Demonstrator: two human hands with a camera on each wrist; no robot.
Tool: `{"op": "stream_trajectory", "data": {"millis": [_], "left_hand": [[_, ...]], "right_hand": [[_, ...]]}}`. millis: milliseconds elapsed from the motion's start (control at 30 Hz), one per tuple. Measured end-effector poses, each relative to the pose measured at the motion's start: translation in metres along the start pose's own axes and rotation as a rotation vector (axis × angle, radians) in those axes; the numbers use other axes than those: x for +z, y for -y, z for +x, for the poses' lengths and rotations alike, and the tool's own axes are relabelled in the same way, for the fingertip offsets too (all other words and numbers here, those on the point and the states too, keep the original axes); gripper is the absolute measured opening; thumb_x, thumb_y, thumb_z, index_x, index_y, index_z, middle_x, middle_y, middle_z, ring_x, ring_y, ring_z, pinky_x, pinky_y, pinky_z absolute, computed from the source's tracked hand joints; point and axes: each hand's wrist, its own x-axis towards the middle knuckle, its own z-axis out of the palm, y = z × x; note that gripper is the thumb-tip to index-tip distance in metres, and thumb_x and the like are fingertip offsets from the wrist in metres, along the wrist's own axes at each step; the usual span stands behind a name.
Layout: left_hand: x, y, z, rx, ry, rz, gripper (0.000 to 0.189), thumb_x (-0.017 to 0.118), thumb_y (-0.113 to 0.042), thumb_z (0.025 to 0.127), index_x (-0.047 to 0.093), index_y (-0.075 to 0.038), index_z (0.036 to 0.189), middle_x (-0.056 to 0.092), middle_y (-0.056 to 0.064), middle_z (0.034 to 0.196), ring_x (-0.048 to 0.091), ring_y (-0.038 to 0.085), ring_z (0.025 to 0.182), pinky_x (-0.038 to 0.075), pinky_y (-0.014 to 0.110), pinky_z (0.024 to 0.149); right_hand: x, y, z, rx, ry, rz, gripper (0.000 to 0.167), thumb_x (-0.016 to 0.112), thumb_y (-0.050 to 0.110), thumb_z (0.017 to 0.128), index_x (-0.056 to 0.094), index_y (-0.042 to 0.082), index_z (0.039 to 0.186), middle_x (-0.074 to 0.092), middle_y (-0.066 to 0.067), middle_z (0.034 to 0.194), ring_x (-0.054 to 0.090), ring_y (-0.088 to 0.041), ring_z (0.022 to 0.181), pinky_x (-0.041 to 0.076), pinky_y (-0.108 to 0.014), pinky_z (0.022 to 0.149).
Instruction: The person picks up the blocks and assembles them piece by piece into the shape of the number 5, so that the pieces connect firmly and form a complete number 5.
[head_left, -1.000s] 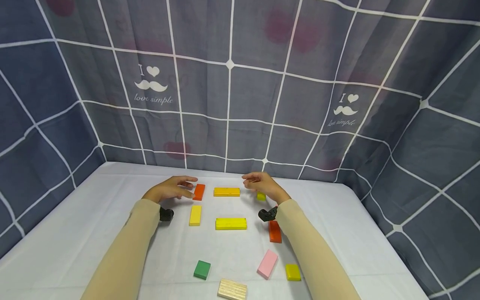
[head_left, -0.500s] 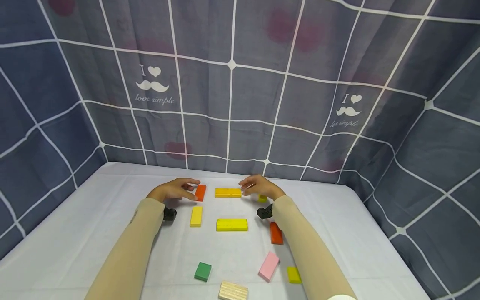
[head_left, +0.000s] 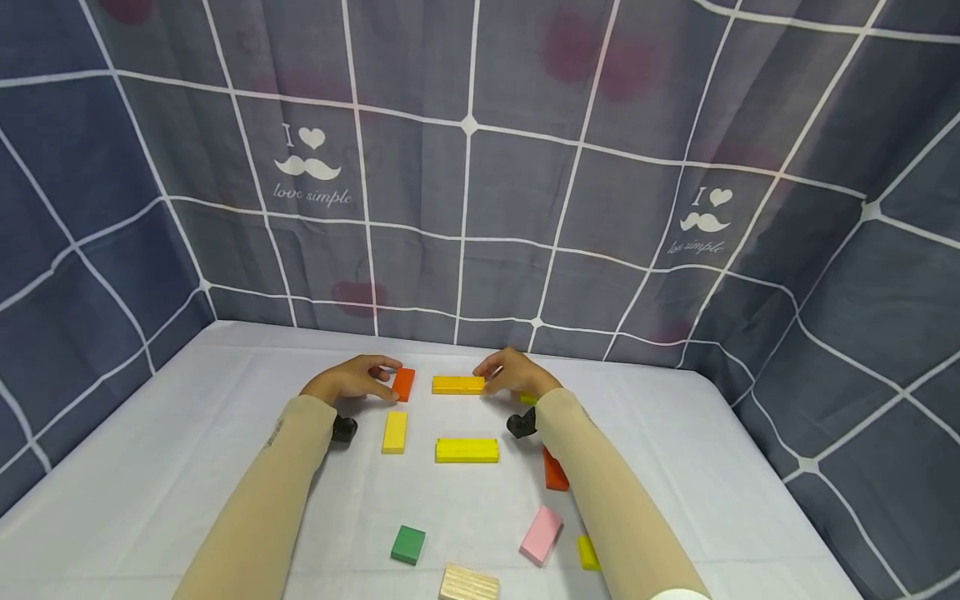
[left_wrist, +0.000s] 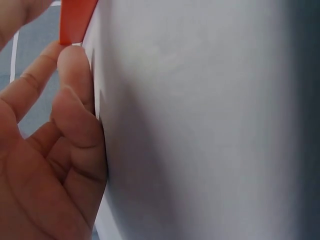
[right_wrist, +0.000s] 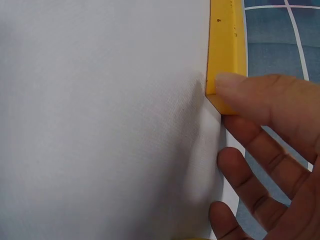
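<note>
At the back of the white table, my left hand (head_left: 351, 377) is beside an orange block (head_left: 403, 385). Thumb and index fingertips are right at its left edge. In the left wrist view, a bent finger comes up to the end of the orange block (left_wrist: 76, 22), and the thumb tip is out of frame. My right hand (head_left: 517, 373) pinches the right end of a long yellow-orange block (head_left: 457, 385). The right wrist view shows the thumb on the near face of that block (right_wrist: 223, 45) and a finger behind it, the other fingers loosely bent.
Nearer lie a pale yellow block (head_left: 394, 432), a bright yellow bar (head_left: 467, 451), a green square (head_left: 408, 545), a pink block (head_left: 541, 536) and a wooden block (head_left: 468, 582). My right sleeve partly covers an orange block (head_left: 555, 473) and a yellow one (head_left: 588, 552). A gridded curtain (head_left: 420, 275) stands behind.
My right hand has moved left and closed thumb and finger on the end of the yellow-orange block. The left hand has edged slightly closer to the orange block.
</note>
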Motion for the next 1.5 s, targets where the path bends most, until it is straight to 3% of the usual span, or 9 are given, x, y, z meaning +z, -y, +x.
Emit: {"op": "stream_trajectory", "data": {"millis": [367,667,1233,1500], "left_hand": [[0.007,-0.002,0.003,0.020,-0.021,0.031,0.071,0.085,-0.020,0.092,0.055,0.000,0.153,0.059,0.026,0.144,0.053,0.039,0.132,0.040,0.056,0.119],[0.008,-0.001,0.004,0.023,-0.023,0.031,0.070,0.086,-0.020,0.092,0.056,0.000,0.152,0.059,0.027,0.145,0.053,0.041,0.134,0.038,0.058,0.120],[0.008,-0.003,0.002,0.018,-0.031,0.026,0.077,0.089,-0.018,0.089,0.053,-0.002,0.155,0.059,0.024,0.141,0.053,0.039,0.132,0.038,0.058,0.121],[0.008,-0.004,0.001,-0.036,-0.036,0.019,0.078,0.090,-0.019,0.088,0.054,-0.006,0.156,0.057,0.025,0.145,0.052,0.039,0.132,0.038,0.059,0.121]], "right_hand": [[-0.001,-0.004,-0.002,-0.002,-0.041,-0.037,0.034,0.087,-0.001,0.087,0.080,0.001,0.121,0.077,-0.008,0.111,0.064,-0.021,0.100,0.053,-0.030,0.084],[-0.005,-0.003,-0.007,-0.022,-0.023,-0.074,0.034,0.086,0.001,0.089,0.080,0.001,0.122,0.078,-0.007,0.113,0.064,-0.021,0.101,0.055,-0.034,0.096],[-0.015,-0.010,-0.014,-0.010,-0.028,-0.145,0.032,0.083,0.003,0.092,0.079,0.001,0.124,0.077,-0.008,0.113,0.062,-0.023,0.102,0.053,-0.035,0.094],[-0.017,-0.016,-0.012,0.010,-0.038,-0.132,0.032,0.084,0.003,0.091,0.080,0.002,0.123,0.078,-0.007,0.118,0.064,-0.024,0.107,0.053,-0.039,0.101]]}}
